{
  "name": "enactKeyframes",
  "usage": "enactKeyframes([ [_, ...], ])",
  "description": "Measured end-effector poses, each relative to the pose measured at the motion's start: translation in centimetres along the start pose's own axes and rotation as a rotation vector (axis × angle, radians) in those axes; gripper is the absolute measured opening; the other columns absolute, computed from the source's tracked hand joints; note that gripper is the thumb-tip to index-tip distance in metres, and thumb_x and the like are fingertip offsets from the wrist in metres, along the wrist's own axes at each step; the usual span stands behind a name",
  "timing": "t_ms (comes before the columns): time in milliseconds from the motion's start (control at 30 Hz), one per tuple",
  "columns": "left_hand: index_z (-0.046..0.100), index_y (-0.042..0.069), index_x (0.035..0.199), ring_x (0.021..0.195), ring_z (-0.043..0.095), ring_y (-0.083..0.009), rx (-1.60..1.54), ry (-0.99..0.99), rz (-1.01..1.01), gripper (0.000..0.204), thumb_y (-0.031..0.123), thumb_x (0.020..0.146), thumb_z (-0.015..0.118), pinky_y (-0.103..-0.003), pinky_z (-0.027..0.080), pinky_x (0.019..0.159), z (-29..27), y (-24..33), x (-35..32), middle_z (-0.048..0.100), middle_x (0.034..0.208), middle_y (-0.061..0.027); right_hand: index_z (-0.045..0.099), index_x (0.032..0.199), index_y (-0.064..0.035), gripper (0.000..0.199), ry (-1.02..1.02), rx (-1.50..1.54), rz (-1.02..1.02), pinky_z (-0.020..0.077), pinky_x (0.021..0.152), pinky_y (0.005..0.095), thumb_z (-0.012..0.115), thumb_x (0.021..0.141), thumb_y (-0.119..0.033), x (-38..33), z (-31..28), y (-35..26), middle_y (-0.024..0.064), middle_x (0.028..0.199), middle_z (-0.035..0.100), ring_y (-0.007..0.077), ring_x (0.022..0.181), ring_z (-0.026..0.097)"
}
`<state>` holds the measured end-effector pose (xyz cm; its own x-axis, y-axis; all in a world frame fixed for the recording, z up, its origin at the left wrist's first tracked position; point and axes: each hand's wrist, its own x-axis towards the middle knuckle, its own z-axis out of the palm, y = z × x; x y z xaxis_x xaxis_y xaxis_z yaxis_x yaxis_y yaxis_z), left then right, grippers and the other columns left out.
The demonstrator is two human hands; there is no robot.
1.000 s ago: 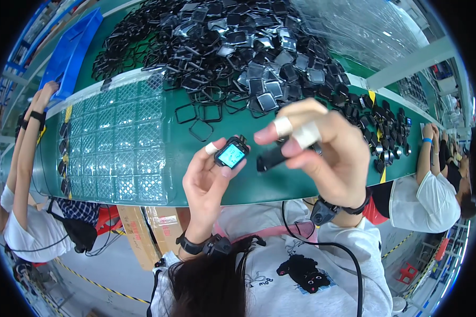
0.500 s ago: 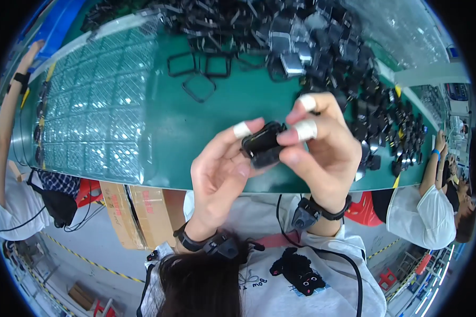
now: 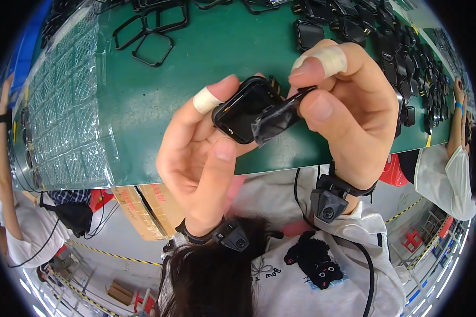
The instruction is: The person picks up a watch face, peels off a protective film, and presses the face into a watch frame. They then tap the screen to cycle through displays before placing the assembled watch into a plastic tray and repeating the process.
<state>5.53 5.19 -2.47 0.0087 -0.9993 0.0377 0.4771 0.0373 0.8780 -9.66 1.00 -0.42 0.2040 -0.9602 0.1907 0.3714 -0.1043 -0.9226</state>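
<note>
My left hand (image 3: pixel 193 158) grips a black rounded-rectangle case (image 3: pixel 241 108), like a smartwatch body, between thumb and fingers, its dark glossy face up. Pinched between the thumb and index finger of my right hand (image 3: pixel 357 113) is a thin dark panel (image 3: pixel 280 117) with a crinkled, film-like lower end. The panel is tilted over the right side of the case; whether the two touch I cannot tell. White tape wraps a finger on each hand. Beyond the hands, several thin black frames (image 3: pixel 152 50) lie on the green table (image 3: pixel 195 58).
Clear plastic blister trays (image 3: pixel 63 116) cover the table's left side. Many black watch-like units (image 3: pixel 391 58) are heaped at the right and far right. A cardboard box (image 3: pixel 148 208) stands below the near edge. Other people's arms (image 3: pixel 4 137) reach in at both sides.
The view has drawn closer to the hands, and the heap at the back has mostly left the picture. The thin panel now shows distinctly, angled up from the case in my right fingers.
</note>
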Motion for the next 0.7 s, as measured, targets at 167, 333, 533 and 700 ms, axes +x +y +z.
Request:
enactKeyframes([
  [167, 0.026, -0.018, 0.133, 0.113, 0.055, -0.0353, 0.008, -0.006, -0.031, 0.057, 0.005, 0.084, 0.045, -0.045, 0.051, 0.091, -0.7, 0.2, -0.2, 0.051, 0.121, -0.0295, 0.058, 0.102, 0.0037, 0.025, 0.021, -0.049, 0.107, 0.0345, 0.058, 0.0186, 0.066, 0.083, -0.011, 0.0, 0.5, -0.7, 0.0109, 0.101, 0.053, 0.0074, 0.068, 0.047],
  [333, 0.024, -0.017, 0.134, 0.113, 0.055, -0.0355, -0.038, 0.001, -0.050, 0.058, 0.004, 0.084, 0.044, -0.045, 0.050, 0.092, -0.4, 0.6, 0.0, 0.050, 0.122, -0.0303, 0.059, 0.100, 0.0048, 0.024, -0.012, -0.070, 0.146, 0.0363, 0.061, 0.0184, 0.066, 0.082, -0.009, 0.1, 0.7, -1.0, 0.0113, 0.106, 0.051, 0.0063, 0.069, 0.047],
  [533, 0.026, -0.018, 0.133, 0.115, 0.053, -0.0353, -0.037, -0.014, -0.022, 0.057, 0.004, 0.083, 0.044, -0.045, 0.049, 0.093, -0.6, 0.4, 0.0, 0.048, 0.124, -0.0302, 0.062, 0.097, 0.0051, 0.018, -0.037, -0.330, -0.069, 0.0387, 0.064, 0.0183, 0.065, 0.080, -0.001, -0.1, -0.1, 0.7, 0.0118, 0.111, 0.050, 0.0057, 0.072, 0.049],
  [700, 0.028, -0.018, 0.132, 0.116, 0.052, -0.0356, 0.003, -0.058, 0.006, 0.056, 0.004, 0.083, 0.045, -0.046, 0.050, 0.092, -0.6, 0.2, 0.1, 0.046, 0.126, -0.0296, 0.064, 0.098, 0.0054, 0.022, -0.103, -0.434, -0.043, 0.0413, 0.066, 0.0201, 0.066, 0.077, 0.004, 0.3, 0.2, 0.1, 0.0116, 0.110, 0.053, 0.0084, 0.077, 0.053],
])
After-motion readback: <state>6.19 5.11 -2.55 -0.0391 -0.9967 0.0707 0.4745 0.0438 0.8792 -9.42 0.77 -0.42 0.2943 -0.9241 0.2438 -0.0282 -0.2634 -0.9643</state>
